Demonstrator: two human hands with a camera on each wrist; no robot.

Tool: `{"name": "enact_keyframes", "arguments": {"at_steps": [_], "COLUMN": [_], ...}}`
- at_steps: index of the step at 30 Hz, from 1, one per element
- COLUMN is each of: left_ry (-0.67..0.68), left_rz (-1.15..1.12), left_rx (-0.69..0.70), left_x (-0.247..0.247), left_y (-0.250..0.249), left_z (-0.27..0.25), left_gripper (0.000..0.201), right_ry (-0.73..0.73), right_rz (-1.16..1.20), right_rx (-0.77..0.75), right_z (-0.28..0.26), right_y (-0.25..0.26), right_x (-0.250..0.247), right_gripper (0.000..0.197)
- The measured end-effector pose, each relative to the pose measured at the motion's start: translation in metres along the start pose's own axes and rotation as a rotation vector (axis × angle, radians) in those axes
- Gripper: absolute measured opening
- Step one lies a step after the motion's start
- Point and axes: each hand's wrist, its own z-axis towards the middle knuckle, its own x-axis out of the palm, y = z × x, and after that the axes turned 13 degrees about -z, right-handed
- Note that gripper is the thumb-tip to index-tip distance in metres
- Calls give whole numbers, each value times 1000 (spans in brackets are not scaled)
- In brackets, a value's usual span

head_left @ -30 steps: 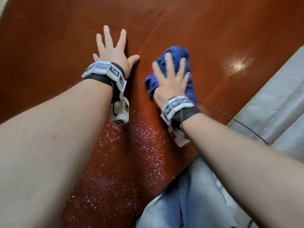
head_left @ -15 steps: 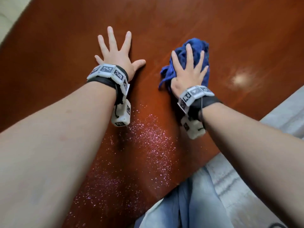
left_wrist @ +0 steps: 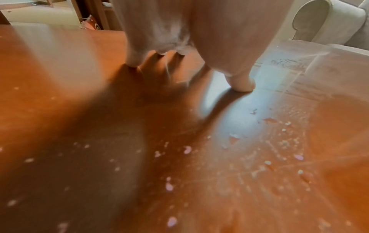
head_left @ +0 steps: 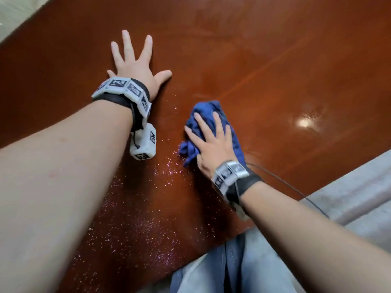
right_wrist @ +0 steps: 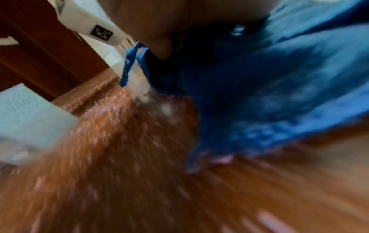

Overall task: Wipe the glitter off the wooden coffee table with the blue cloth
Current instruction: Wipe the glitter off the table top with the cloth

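The red-brown wooden coffee table (head_left: 254,49) fills the head view. Pink glitter (head_left: 143,225) is scattered over its near part, between my two forearms. A crumpled blue cloth (head_left: 213,115) lies on the table right of centre, and my right hand (head_left: 211,140) presses down on it with straight, spread fingers. The right wrist view is blurred and shows the blue cloth (right_wrist: 269,97) under the palm with glitter (right_wrist: 111,126) beside it. My left hand (head_left: 133,64) rests flat on the bare wood further away, fingers spread. Loose glitter flecks (left_wrist: 279,149) lie near its thumb (left_wrist: 241,82).
The table's near edge runs diagonally at lower right, with a grey rug (head_left: 349,197) beyond it and my jeans-clad knee (head_left: 232,271) below. A thin black cable (head_left: 296,189) trails from my right wrist. A pale sofa arm (left_wrist: 329,23) stands past the table.
My right hand has pulled the blue cloth back toward me and leftward, to the edge of the glitter patch. The left hand has stayed flat in place.
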Motion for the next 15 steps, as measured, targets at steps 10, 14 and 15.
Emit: {"name": "enact_keyframes", "arguments": {"at_steps": [10, 14, 15], "left_ry": [-38, -79, -93], "left_rz": [-106, -152, -159], "left_rx": [-86, -142, -155], "left_x": [-7, -15, -16], "left_y": [53, 79, 88], "left_z": [-16, -17, -18], "left_gripper": [79, 78, 78], "right_ry": [-99, -124, -120], "right_rz": [53, 15, -13], "right_rx": [355, 152, 65], "right_z": [90, 120, 116], "right_y": [-33, 35, 56], "right_x": [-61, -67, -61], "right_gripper": [78, 77, 77]}}
